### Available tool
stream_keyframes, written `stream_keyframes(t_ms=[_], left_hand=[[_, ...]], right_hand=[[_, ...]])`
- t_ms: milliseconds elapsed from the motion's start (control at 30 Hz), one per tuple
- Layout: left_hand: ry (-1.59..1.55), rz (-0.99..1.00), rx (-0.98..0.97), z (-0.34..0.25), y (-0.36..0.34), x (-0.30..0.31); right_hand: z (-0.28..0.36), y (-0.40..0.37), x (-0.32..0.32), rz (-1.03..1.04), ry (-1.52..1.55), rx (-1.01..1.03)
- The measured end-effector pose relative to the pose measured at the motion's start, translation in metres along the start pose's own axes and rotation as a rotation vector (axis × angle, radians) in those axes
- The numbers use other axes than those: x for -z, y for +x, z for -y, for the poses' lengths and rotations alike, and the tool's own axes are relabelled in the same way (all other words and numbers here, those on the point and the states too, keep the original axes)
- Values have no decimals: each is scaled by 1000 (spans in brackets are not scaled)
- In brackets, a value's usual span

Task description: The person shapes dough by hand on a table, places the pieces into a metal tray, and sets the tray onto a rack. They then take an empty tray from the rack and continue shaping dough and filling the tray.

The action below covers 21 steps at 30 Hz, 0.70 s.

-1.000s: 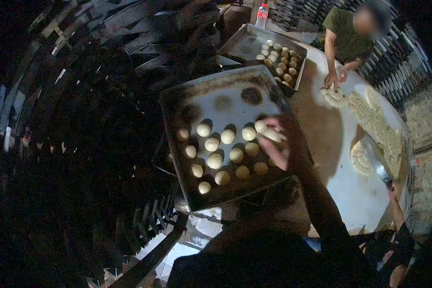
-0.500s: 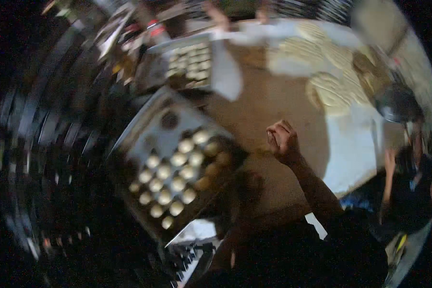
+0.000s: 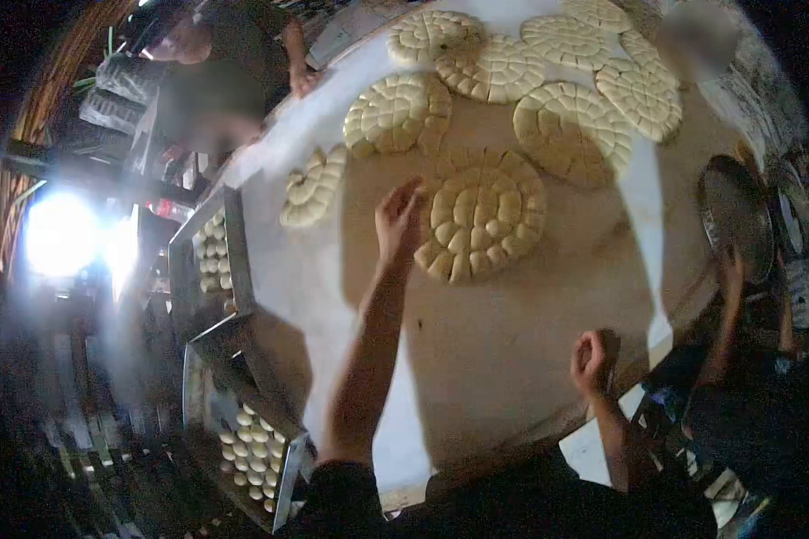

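A round of dough [image 3: 485, 211], cut into many small pieces, lies on the table in front of me. At its left edge is my left hand [image 3: 398, 220], fingers reaching forward with a slight bend and nothing visible in them. My right hand [image 3: 591, 361] hovers near the table's front edge, lower right of the round. Its fingers are curled in against the thumb, and what they may hold is hidden. Beyond lie further cut dough rounds, among them one at the left [image 3: 391, 112] and one at the right [image 3: 575, 130].
Two metal trays stand at the left, one near [image 3: 292, 467] and one farther [image 3: 235, 242], both with rows of small dough balls. A dark round pan [image 3: 737, 216] is at the right, by another person's hand [image 3: 733, 269]. Other people stand at the far left. A bright lamp [image 3: 63, 235] glares there.
The view has swung from the trays over to the table and dough rounds. My left hand now shows beside a round. My right hand stays curled and appears nearer the table's front edge.
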State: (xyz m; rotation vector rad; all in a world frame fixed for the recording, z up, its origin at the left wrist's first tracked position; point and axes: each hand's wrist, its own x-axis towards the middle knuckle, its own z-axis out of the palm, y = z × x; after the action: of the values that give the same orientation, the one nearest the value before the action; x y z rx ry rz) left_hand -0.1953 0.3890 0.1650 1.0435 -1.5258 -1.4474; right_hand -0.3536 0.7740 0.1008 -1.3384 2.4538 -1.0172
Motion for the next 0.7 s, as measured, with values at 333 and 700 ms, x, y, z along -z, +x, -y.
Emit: stream_keyframes(t_ms=[333, 700], left_hand=[[1027, -69, 232, 124, 248, -87], [-154, -153, 242, 114, 149, -38]], right_hand=[[-4, 7, -10, -33, 23, 37], [2, 3, -1, -114, -23, 100]])
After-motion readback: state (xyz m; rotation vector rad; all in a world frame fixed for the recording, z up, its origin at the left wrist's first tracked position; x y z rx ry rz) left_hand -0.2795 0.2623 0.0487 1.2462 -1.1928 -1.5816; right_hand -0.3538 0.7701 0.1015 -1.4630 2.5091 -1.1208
